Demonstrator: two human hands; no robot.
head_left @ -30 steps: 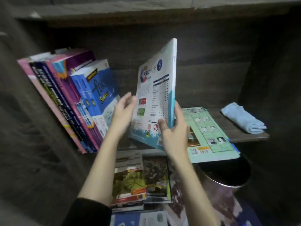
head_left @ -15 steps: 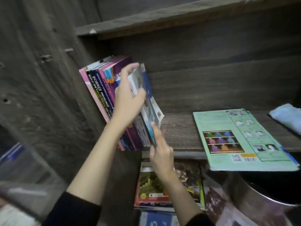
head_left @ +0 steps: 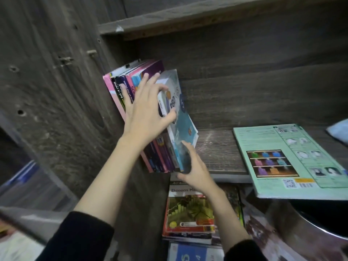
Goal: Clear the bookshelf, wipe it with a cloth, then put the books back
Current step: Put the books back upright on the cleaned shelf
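Note:
A row of upright books (head_left: pixel 120 87) leans against the left wall of the dark wooden shelf (head_left: pixel 218 147). The outermost one is a white and teal PBD workbook (head_left: pixel 180 117). My left hand (head_left: pixel 145 110) lies flat over the spines, its thumb and fingers around the workbook's upper edge. My right hand (head_left: pixel 194 170) grips the workbook's lower corner at the shelf's front edge. A green book (head_left: pixel 290 159) lies flat on the shelf to the right, overhanging the front. A light blue cloth (head_left: pixel 339 130) shows at the right border.
Below the shelf several books lie in a pile, an economics book (head_left: pixel 190 210) on top. A dark round metal bin (head_left: pixel 316 221) stands at the lower right. Another shelf board (head_left: pixel 207 14) runs overhead.
The PBD workbook went from held upright in mid-shelf to pressed against the row of books at the left. Both hands moved left with it, and the view shifted left.

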